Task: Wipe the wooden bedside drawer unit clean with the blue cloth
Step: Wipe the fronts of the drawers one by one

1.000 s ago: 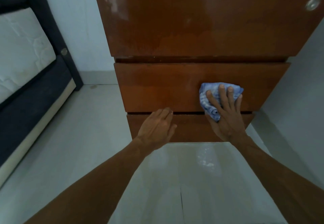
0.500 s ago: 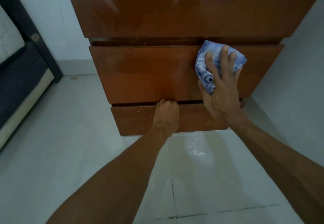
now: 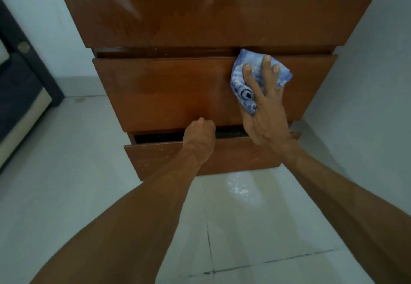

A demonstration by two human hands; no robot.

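Pressing flat, right hand (image 3: 266, 114) holds the blue cloth (image 3: 250, 73) against the middle drawer (image 3: 166, 92) of the wooden drawer unit (image 3: 200, 16), at the front's upper right, just under its top edge. Fingers straight and spread over the cloth; a bunched fold sits between thumb and forefinger. Left hand (image 3: 200, 134) closed, back of hand up, fingers curled down into the dark gap over the top edge of the bottom drawer (image 3: 160, 157), near its centre; fingertips hidden. Bottom drawer front stands nearer than the middle one. Pale tiled floor (image 3: 244, 228) in the near ground. Dark bed frame (image 3: 20, 88) at far left.
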